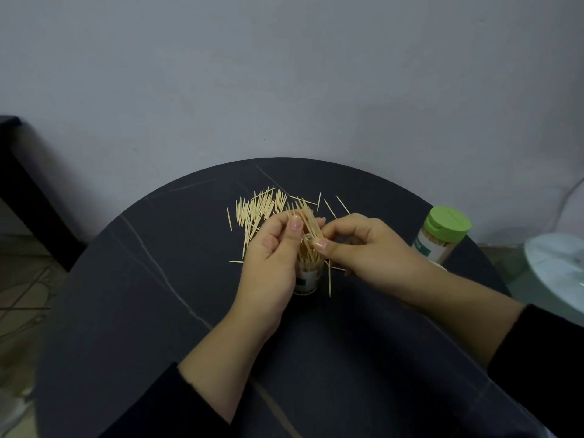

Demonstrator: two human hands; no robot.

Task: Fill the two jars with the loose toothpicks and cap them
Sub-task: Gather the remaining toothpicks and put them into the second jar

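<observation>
Table (158, 311): round, dark, pale-veined, set against a grey wall (284, 74).

Open jar (306, 281): clear, labelled, upright near the table's middle, part-filled with toothpicks standing on end.

Left hand (271, 257): wrapped round the open jar from its left side, thumb raised against the bundle.

Bundle (308, 226): sheaf of toothpicks standing in the open jar's mouth, tips fanning out above the rim.

Right hand (366, 245): thumb and forefinger pinching the bundle from the right; other fingers curled under.

Loose toothpicks (259, 207): scattered heap on the table just beyond the hands, toward the far edge; a few strays lie beside the open jar on its right.

Capped jar (439, 241): full, green lid on, upright at the table's right edge, well apart from the open jar.

Sleeves (151, 406): dark, ending at both forearms.

White object (553, 270): past the right edge, kind cannot be told.
</observation>
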